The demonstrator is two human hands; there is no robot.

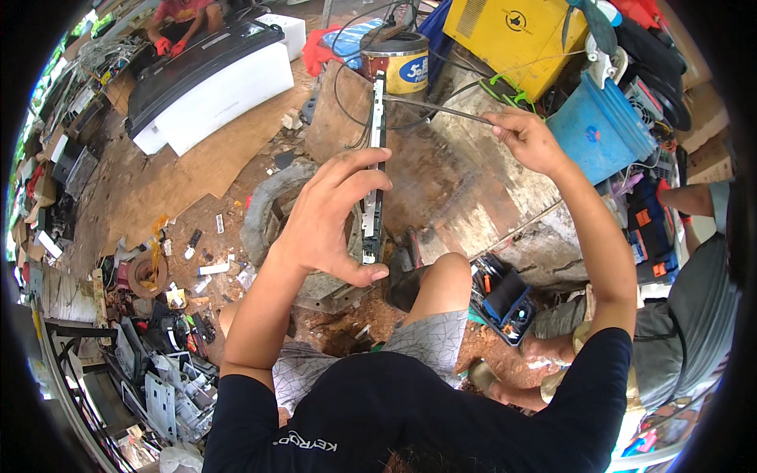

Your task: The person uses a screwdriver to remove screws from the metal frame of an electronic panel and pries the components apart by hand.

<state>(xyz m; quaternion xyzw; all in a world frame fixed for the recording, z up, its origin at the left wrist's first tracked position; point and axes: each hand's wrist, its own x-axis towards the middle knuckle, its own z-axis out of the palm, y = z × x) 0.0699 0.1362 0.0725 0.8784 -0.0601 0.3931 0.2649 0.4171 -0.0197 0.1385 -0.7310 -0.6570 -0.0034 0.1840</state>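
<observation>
A long, narrow black-and-white strip-shaped machine part (374,213) stands lengthwise in front of me. My left hand (319,209) grips it from the left, fingers bent over its upper half and thumb near its lower end. My right hand (530,142) is closed on one end of a thin dark metal rod (449,111). The rod runs left from my fingers, and its other end meets the strip near the top. Whether the rod is fixed to the strip or only touches it, I cannot tell.
Beyond my hands stand a yellow-and-red can (398,59), a yellow case (520,39) and a blue bucket (603,118). A black-topped white machine housing (229,94) lies far left. A tool tray (505,303) sits by my right knee, near another person (678,331). Scrap parts (169,386) pile up lower left.
</observation>
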